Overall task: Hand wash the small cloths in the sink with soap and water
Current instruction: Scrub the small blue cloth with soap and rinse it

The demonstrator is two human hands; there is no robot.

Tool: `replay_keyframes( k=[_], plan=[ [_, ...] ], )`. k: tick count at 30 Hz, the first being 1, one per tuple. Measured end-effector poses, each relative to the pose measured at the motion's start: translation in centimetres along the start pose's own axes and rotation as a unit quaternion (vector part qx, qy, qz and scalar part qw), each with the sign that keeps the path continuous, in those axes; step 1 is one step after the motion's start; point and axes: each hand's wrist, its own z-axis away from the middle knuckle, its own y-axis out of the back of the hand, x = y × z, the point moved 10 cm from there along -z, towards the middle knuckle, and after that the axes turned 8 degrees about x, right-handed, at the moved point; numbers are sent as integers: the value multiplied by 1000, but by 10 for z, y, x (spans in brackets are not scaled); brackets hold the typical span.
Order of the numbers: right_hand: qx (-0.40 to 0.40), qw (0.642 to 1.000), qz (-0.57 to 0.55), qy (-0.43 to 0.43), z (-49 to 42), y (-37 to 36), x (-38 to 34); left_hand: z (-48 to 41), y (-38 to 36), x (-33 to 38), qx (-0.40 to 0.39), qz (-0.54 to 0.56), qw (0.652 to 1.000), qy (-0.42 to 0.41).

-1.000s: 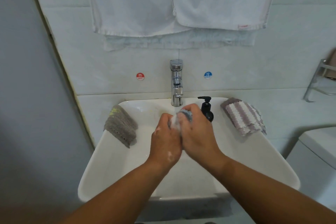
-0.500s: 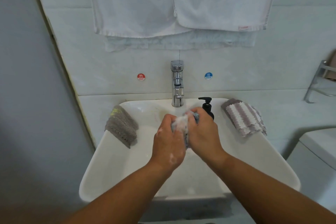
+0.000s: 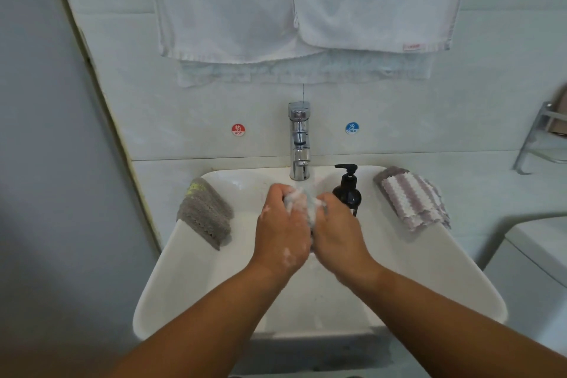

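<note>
Both: left hand (image 3: 282,233), right hand (image 3: 339,236) | fingers (image 3: 276,193) grasping soapy cloth (image 3: 302,202) | left shifted forward

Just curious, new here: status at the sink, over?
Left hand and right hand grip soapy cloth below faucet. Grey cloth, striped cloth on sink rim. Nothing blocking.

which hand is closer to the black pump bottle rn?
Right. The right hand sits just left of the black pump bottle, nearly touching; the left hand is farther left, across the sudsy cloth both grip.
</note>
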Motion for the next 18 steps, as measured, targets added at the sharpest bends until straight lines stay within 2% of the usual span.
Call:
replay_keyframes(
  k=[3,6,9,11,14,18],
  plan=[
    [-15,999,-24,35,15,-1,-14,-10,12,3,38,-48,998,-4],
    [17,997,-26,71,2,13,-29,2,-1,-7,-16,-47,999,-2],
    [44,999,-28,13,-13,17,-8,14,-9,-2,-46,-58,997,-34],
    [4,1000,-15,-10,-6,4,4,9,-2,8,-18,-43,998,-52],
    [-39,999,-26,18,12,-12,0,-8,9,4,28,-62,997,-24],
    [29,996,-48,71,8,10,-26,0,0,-9,-17,-61,998,-2]
  ],
)
